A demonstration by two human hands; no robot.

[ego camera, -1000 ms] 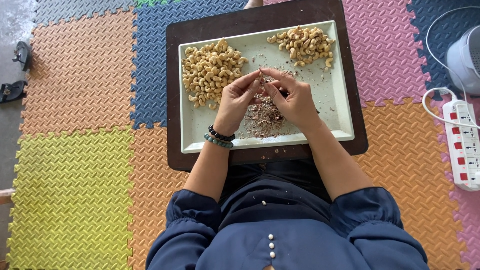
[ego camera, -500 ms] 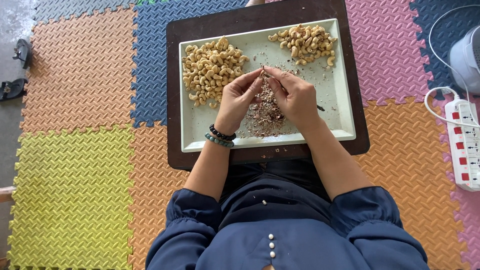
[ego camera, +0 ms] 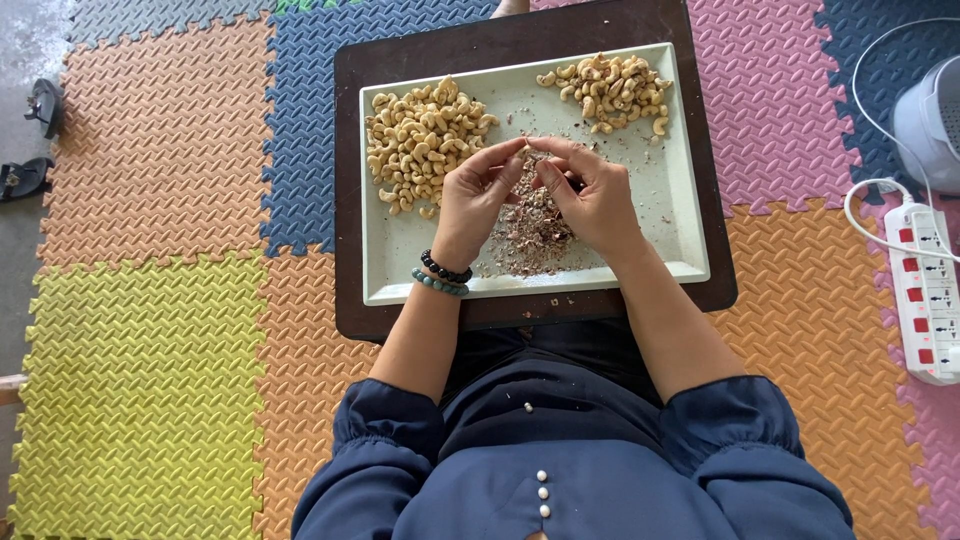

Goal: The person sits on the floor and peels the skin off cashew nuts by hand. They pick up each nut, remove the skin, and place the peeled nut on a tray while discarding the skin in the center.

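Observation:
A pale rectangular tray (ego camera: pixel 680 200) rests on a dark brown board (ego camera: pixel 350 150). A large heap of cashew nuts (ego camera: pixel 420 140) lies at the tray's left, a smaller heap (ego camera: pixel 610 90) at its back right. Brown peeled skins (ego camera: pixel 530 235) are piled in the middle. My left hand (ego camera: pixel 475 200) and my right hand (ego camera: pixel 595 195) meet above the skins, fingertips pinched together on one cashew nut (ego camera: pixel 528 152). The nut is mostly hidden by the fingers. Two bead bracelets circle my left wrist.
Coloured foam floor mats (ego camera: pixel 150 300) surround the board. A white power strip (ego camera: pixel 925 290) with a cable lies at the right, beside a white appliance (ego camera: pixel 930 120). Dark sandals (ego camera: pixel 30 140) sit at the left edge.
Both hands stay together over the skins; the fingers have shifted slightly around the nut.

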